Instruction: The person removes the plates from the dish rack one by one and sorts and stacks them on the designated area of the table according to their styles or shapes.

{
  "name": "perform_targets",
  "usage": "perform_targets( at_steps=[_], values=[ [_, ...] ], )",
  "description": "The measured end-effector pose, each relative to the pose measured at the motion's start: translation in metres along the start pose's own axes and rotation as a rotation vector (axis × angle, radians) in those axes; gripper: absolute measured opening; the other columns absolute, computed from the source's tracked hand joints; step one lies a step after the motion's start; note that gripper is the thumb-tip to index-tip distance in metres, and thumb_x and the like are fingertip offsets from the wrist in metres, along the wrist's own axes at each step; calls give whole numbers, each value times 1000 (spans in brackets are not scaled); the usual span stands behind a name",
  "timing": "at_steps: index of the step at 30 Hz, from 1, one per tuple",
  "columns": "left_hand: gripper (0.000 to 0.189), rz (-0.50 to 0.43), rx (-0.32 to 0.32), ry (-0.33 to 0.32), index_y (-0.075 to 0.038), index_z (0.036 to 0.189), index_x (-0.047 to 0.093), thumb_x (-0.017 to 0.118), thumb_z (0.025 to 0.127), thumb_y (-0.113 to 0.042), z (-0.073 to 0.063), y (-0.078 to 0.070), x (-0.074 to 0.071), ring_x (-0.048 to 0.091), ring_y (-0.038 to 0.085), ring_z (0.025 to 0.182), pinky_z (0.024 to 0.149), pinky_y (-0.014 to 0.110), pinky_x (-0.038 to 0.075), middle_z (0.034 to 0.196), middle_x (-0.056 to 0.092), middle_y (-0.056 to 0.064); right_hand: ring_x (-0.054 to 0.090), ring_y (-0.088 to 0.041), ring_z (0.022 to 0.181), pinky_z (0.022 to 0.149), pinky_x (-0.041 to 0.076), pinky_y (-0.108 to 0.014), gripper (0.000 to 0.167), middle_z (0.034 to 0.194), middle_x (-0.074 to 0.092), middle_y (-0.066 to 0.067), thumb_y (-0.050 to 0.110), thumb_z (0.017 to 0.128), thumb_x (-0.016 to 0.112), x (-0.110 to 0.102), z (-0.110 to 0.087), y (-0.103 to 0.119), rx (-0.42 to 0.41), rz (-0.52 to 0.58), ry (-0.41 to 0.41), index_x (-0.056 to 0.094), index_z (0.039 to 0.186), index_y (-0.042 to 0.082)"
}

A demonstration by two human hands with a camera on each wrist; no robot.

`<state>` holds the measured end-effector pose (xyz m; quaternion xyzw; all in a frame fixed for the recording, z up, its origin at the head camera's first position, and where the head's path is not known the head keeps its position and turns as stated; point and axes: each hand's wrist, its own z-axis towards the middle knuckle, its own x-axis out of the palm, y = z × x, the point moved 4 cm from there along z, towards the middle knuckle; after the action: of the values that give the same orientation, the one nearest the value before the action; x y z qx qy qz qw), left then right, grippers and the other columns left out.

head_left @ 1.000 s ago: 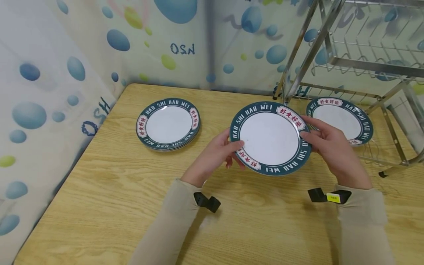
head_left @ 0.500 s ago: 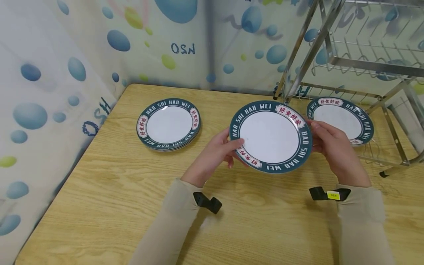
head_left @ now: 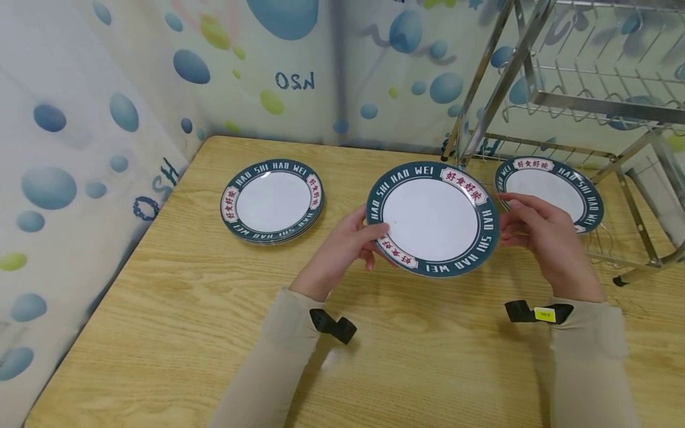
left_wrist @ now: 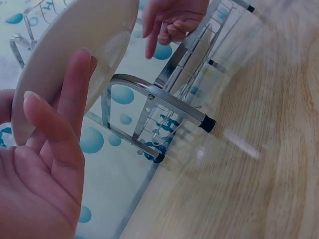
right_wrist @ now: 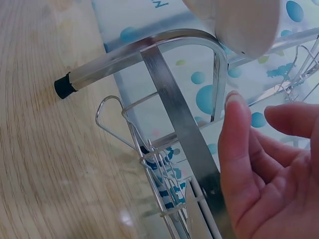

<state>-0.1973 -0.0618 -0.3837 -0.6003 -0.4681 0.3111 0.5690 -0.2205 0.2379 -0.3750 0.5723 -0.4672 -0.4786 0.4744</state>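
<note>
A white plate (head_left: pixel 430 220) with a dark green lettered rim is held tilted above the table by my left hand (head_left: pixel 342 252). The thumb lies over the rim, and the fingers support the pale underside (left_wrist: pixel 107 40), as the left wrist view shows. Just off the plate's right edge is my right hand (head_left: pixel 546 241), its fingers loosely bent around nothing. In the right wrist view a gap shows between the right fingertips (right_wrist: pixel 234 102) and the plate (right_wrist: pixel 249 25). Behind that hand, a matching plate (head_left: pixel 543 193) sits on the rack's low tier.
A metal wire dish rack (head_left: pixel 583 106) stands at the right, its upper tier above the plate there. At the left a stack of matching plates (head_left: pixel 273 202) rests on the wooden table (head_left: pixel 176 321). A bubble-patterned curtain (head_left: pixel 369 77) borders the back and left.
My right hand has let go of the plate's right rim and drawn slightly right. My left hand still holds the plate, which has shifted a little left and up.
</note>
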Motion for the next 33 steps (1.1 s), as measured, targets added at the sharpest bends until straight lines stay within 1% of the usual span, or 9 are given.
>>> perform_targets(
  at_steps=[5,7,9,12,19,24,29,31,33],
  values=[
    [37,17,-12,-1,-16,128,42,49,92,-22,-10,-16,3,55,32,76,51,27,44,93,64,10,58,-16,68,59,50,-22,46,84,59,-10,31,89,52,-3,-1,1,-16,37,-24,48,125,3],
    [37,19,-20,-7,-14,129,42,48,93,-20,-13,-21,4,55,30,75,52,27,44,92,63,10,58,-16,66,58,50,-22,46,83,59,-10,31,89,52,-3,-1,1,-18,48,-35,48,124,2],
    [37,19,-19,-11,-14,128,42,48,92,-20,-13,-21,3,55,27,74,52,27,44,92,63,10,58,-16,65,58,50,-22,46,82,59,-10,30,88,53,-4,0,1,-19,59,-44,48,124,1],
    [36,5,-26,-13,-16,127,44,50,92,-22,-9,-14,-1,55,27,74,52,27,45,92,63,10,57,-17,65,57,50,-22,46,81,59,-9,29,88,53,-6,0,1,-25,98,-67,48,123,0],
    [35,-10,-5,-21,-21,124,46,53,90,-26,1,2,-11,54,25,72,54,29,45,94,62,12,51,-16,63,52,47,-18,41,80,55,-8,31,86,56,-13,1,-2,-33,152,-215,56,116,4],
    [35,-20,5,-22,-17,123,47,53,90,-25,4,8,-15,52,29,71,53,29,44,91,62,12,45,-14,63,47,37,-18,39,75,53,-6,31,87,55,-16,1,-3,-38,100,-258,57,114,3],
    [35,-42,5,-26,-18,123,47,53,89,-25,6,11,-16,53,26,67,53,28,43,90,61,13,38,-14,63,45,25,-22,37,73,45,-3,32,87,54,-21,3,-5,-33,50,-328,59,111,4],
    [36,-48,4,-29,-18,123,47,54,89,-26,6,11,-17,52,26,67,52,28,44,91,61,14,38,-13,63,45,24,-23,36,73,44,-2,34,88,53,-22,3,-5,-4,-23,-362,60,111,7],
    [35,-53,0,-30,-18,123,47,54,89,-25,5,10,-17,52,28,68,52,27,44,91,61,13,38,-13,64,45,25,-23,37,73,43,-1,37,89,50,-22,4,-6,30,-134,-389,60,111,9]
  ],
)
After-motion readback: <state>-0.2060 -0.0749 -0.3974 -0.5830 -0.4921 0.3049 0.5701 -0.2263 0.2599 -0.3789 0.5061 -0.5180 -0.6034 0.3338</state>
